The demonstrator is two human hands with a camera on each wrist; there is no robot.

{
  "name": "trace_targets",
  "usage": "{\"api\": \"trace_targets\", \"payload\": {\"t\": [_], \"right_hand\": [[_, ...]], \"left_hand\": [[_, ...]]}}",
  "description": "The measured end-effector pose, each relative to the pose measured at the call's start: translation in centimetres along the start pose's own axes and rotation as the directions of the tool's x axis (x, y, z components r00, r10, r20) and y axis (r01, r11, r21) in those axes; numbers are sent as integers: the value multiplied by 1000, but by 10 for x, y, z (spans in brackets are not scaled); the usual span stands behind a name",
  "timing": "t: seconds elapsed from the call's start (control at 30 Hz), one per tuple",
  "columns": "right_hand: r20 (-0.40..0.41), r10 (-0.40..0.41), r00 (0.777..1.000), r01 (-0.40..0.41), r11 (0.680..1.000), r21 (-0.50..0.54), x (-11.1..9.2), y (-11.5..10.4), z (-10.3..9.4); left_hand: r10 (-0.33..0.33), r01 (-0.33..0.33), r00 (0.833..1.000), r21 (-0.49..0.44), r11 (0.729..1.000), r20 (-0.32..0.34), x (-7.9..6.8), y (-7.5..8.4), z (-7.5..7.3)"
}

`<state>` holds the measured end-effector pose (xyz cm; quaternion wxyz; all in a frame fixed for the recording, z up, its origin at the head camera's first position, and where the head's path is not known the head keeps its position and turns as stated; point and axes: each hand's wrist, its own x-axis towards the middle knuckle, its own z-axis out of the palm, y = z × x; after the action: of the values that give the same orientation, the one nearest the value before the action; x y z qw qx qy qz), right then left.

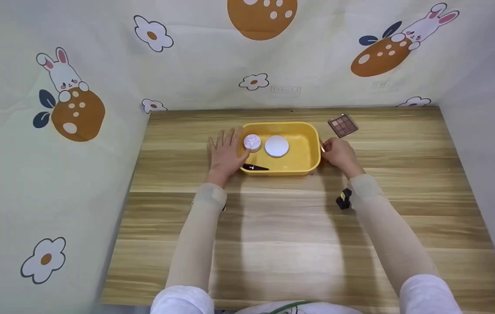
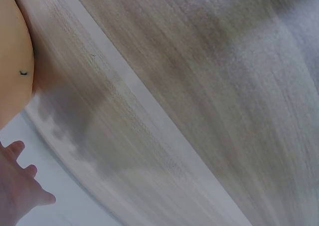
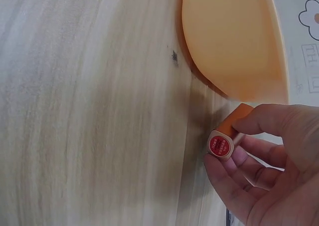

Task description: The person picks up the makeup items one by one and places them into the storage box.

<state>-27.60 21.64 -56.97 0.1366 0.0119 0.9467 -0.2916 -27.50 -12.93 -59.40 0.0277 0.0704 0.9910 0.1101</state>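
A yellow plastic tub stands on the wooden table. Over its left rim my left hand rests with fingers spread and straight, the thumb reaching across the edge. At the tub's right end, my right hand pinches a lipstick tube, orange with a red round label on its end, between thumb and fingers just outside the wall. Inside the tub lie a white round compact, a smaller round case with a pale embossed lid, and a slim black cosmetic tube.
An eyeshadow palette lies on the table behind my right hand. A black wrist camera sits by my right wrist. Printed cloth walls enclose the table's back and sides.
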Motion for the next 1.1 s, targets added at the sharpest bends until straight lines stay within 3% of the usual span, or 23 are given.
{"api": "trace_targets", "payload": {"t": [0.37, 0.7, 1.1], "right_hand": [[-29, 27, 999, -27, 999, 28, 1, -3, -11], [-79, -33, 996, 36, 999, 30, 2, -6, -23], [-105, -18, 994, 20, 1000, 23, 1, -16, -31]], "left_hand": [[1, -1, 1000, -9, 1000, 0, 0, -1, 0], [2, -2, 1000, -5, 1000, 2, 1, 0, 0], [12, -12, 1000, 0, 1000, -6, -1, 0, 0]]}}
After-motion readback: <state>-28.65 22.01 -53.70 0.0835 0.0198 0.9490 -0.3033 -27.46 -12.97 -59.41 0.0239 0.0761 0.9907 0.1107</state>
